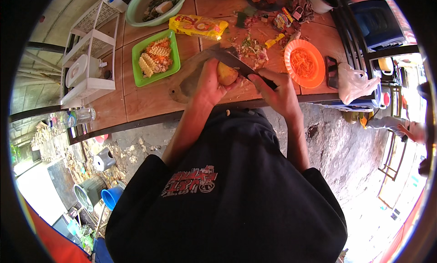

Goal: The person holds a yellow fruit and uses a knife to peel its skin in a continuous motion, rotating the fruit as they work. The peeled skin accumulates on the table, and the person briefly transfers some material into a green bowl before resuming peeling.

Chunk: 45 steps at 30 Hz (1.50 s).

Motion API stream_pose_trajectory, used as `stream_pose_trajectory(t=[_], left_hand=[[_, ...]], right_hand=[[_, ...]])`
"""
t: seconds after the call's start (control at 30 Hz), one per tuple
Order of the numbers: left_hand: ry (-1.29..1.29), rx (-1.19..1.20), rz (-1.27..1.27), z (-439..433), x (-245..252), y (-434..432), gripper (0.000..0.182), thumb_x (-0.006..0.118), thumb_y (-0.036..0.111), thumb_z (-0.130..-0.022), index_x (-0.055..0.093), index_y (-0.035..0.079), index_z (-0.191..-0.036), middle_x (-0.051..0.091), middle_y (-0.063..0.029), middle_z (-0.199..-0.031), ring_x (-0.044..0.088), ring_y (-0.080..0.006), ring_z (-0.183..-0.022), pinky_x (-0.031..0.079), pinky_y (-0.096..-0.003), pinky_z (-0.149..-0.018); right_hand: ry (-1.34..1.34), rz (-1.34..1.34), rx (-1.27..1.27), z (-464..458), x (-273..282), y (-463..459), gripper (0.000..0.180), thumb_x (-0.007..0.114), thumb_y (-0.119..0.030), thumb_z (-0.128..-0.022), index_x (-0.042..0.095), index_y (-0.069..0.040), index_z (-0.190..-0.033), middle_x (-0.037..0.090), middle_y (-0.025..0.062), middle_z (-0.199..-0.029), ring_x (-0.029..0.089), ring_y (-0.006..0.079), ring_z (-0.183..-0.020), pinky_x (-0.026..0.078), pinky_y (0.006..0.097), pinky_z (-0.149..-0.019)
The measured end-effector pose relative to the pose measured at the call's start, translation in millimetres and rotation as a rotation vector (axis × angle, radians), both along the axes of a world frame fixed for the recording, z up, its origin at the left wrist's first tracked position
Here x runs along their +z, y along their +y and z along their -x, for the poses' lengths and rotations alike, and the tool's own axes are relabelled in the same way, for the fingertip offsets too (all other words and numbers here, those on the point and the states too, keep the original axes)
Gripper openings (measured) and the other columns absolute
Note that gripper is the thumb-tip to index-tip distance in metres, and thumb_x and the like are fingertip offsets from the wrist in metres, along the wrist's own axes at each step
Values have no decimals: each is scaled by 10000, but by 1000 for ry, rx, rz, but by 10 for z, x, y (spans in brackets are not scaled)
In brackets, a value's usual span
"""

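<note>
My left hand (209, 83) holds a yellow-brown potato (227, 74), or a similar round vegetable, above the table. In my right hand (278, 88) is the dark handle of a knife; its broad blade (235, 62) lies against the upper right side of the potato. Beneath my left hand a dark-stained wooden cutting board (182, 80) rests on the table. Vegetable scraps (254, 51) are strewn beyond the knife. To the right stands an orange plate (322, 70) of shredded carrot. On the left a green tray (137, 70) holds dry noodle pieces, shredded carrot and chopped pinkish bits.
A yellow noodle packet (198, 26) lies beyond the board, near a pale green basin (131, 15) with leafy contents. A phone (332, 71) and white plastic bag (355, 83) are at the right. A white rack (88, 58) stands left. Another person (392, 124) is far right.
</note>
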<state>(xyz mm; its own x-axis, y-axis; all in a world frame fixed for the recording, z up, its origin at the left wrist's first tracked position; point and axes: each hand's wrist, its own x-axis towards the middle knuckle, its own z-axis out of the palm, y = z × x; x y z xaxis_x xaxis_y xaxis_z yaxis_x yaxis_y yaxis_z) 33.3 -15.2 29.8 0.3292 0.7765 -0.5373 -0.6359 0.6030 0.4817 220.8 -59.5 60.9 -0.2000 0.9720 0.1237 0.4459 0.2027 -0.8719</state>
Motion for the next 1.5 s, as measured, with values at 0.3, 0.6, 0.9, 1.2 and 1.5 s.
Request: stream_pose_trajectory(t=[0.3,0.6,0.9,1.2,1.5], left_hand=[[171,-42,-27,-21,20,39,346,455,397,-994,594,88,-1065,682,-85,-887,663,-199,-670,431,-257,-400],[34,-148,-48,63,-47,115,381,471,420,-992,618,74,-1051,676,-67,-912,672,-200,-722,525,-289,-515],[42,-26,10,10,-127,61,378,459,415,-997,623,82,-1065,693,-67,-934,688,-212,-760,507,-263,-497],[120,-14,64,-39,-142,41,386,468,423,-991,619,84,-1095,687,-94,-987,681,-261,-853,570,-339,-649],[57,-33,13,-50,-177,60,390,469,414,-991,618,59,-1054,685,-97,-922,679,-242,-761,507,-296,-502]], right_hand=[[117,228,36,-29,111,22,221,641,-173,-979,652,-3,-838,530,-14,-578,443,22,-528,338,230,-467],[112,244,-36,-102,100,169,229,655,-185,-967,684,26,-884,528,2,-595,452,40,-576,376,263,-509],[46,128,-26,17,-52,90,205,675,-174,-951,691,21,-891,532,13,-607,447,64,-580,389,294,-522],[146,227,27,-167,79,73,192,665,-165,-960,687,10,-886,539,-4,-593,451,34,-544,357,246,-485],[5,104,66,-167,-18,78,226,666,-149,-958,649,11,-800,553,-13,-605,471,27,-554,374,237,-495]])
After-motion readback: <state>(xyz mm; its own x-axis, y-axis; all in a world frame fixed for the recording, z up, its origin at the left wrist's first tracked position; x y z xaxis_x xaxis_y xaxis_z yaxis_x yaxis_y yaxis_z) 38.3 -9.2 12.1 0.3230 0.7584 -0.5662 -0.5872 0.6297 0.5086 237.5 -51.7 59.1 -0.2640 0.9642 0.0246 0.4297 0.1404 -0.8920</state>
